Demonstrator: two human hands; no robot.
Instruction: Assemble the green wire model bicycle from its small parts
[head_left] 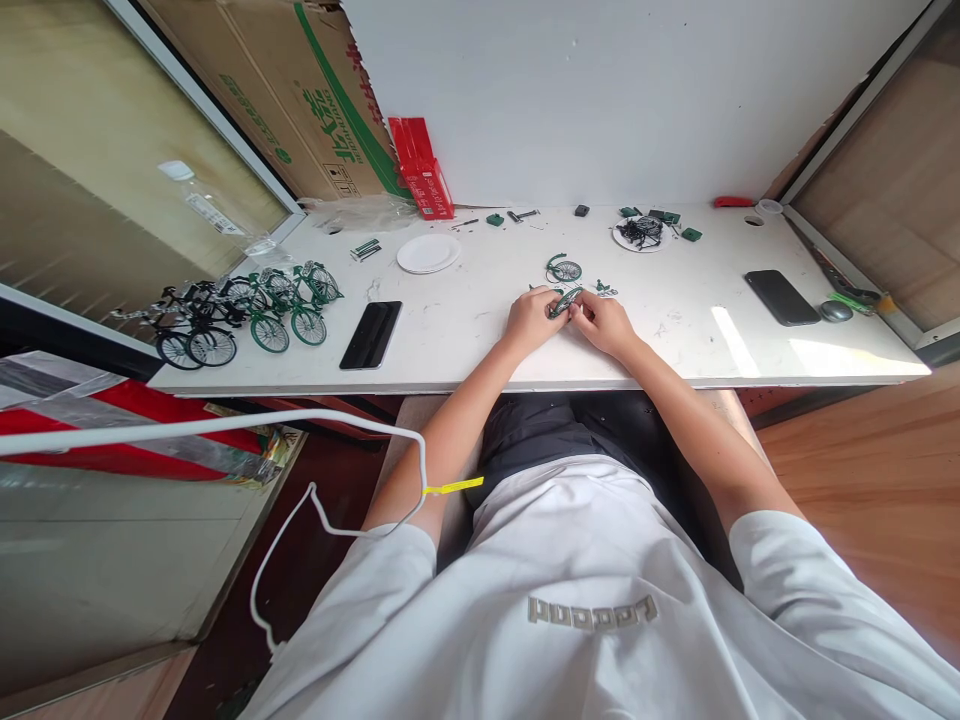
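Between my two hands, just above the front part of the white table, is a small toy bicycle wheel with a dark green rim or mudguard. My left hand pinches its left side, and my right hand has its fingers closed on the right side. Just beyond my hands lies a second wheel with a curved green piece at its upper left. Small green parts rest beyond my right fingers. Other parts under my hands are hidden.
Several assembled toy bicycles stand at the left, beside a black phone. A white plate, a red box and a plate of black parts sit further back. Another phone lies right. A white cable crosses at lower left.
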